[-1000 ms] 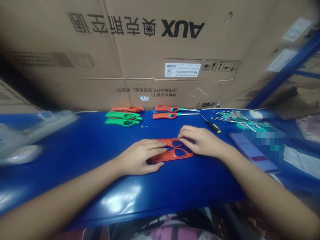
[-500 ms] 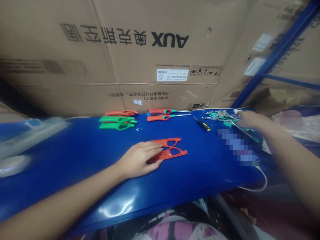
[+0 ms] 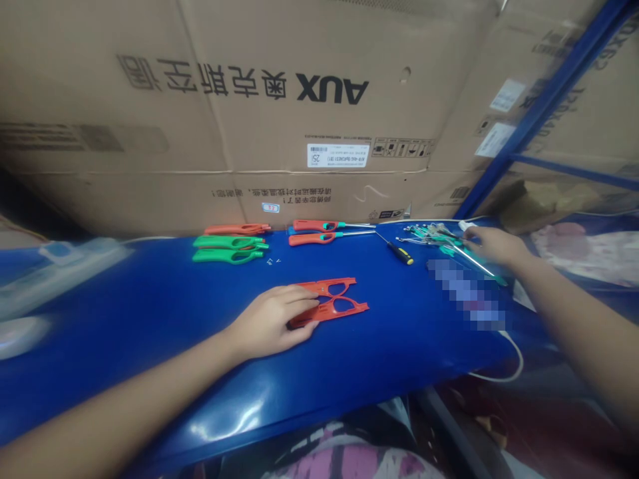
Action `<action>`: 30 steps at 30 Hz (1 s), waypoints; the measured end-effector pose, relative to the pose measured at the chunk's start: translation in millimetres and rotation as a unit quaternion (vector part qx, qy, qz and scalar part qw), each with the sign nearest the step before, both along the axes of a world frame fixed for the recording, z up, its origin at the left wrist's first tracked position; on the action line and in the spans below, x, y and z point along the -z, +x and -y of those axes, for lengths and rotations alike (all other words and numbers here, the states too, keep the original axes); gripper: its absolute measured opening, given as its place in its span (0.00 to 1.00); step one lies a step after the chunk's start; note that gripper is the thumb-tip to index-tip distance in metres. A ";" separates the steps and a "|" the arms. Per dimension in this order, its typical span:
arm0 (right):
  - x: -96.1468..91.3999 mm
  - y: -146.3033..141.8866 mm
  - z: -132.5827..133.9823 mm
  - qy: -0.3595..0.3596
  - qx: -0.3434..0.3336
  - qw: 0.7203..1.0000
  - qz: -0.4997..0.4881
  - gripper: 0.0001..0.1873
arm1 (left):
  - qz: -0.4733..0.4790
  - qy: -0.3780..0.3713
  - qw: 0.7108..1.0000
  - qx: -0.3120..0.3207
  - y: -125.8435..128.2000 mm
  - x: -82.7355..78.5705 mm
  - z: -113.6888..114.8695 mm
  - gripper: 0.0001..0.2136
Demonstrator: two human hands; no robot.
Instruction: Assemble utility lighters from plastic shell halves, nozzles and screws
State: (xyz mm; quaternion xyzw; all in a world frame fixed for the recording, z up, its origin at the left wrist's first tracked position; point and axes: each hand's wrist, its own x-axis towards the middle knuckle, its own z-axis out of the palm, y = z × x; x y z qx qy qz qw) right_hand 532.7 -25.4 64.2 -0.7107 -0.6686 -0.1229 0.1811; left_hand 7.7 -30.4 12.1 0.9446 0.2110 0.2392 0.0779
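Two red shell halves (image 3: 324, 311), two green handles (image 3: 212, 255), two rod-tipped lighters (image 3: 305, 239), one screwdriver (image 3: 401, 254)

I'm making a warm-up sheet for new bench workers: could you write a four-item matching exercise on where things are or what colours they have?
1. Left hand
2. Right hand
3. Screwdriver handle
4. Green handles

A. Black and yellow
B. At the heap of teal parts
C. Left of the orange lighters with metal tubes
D. On the orange halves

Pairs: 1-D, 2-B, 3-A, 4-C
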 end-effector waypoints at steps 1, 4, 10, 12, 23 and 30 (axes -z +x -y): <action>-2.4 -2.9 1.6 -0.011 0.006 1.000 0.003 0.04 | 0.001 -0.001 1.000 0.000 0.1 -0.1 -0.2 0.14; -11.5 -13.8 5.3 -0.041 0.028 0.999 0.017 0.02 | 0.000 -0.004 1.000 0.001 0.2 -0.2 -0.5 0.14; -28.5 -48.4 6.0 -0.001 0.024 0.999 0.040 0.05 | -0.003 -0.005 1.000 0.000 0.2 -1.4 -0.3 0.14; -33.6 -64.3 5.5 0.021 0.007 0.999 0.040 0.07 | 0.001 -0.004 1.000 0.000 0.5 -1.7 -0.2 0.14; -58.2 -172.7 19.5 0.109 -0.162 0.980 -0.040 0.08 | 0.114 -0.069 0.989 -0.067 4.5 -11.7 1.7 0.19; -59.0 -239.6 38.8 0.076 -0.303 0.939 -0.143 0.04 | 0.210 -0.176 0.951 -0.145 18.7 -44.4 7.7 0.28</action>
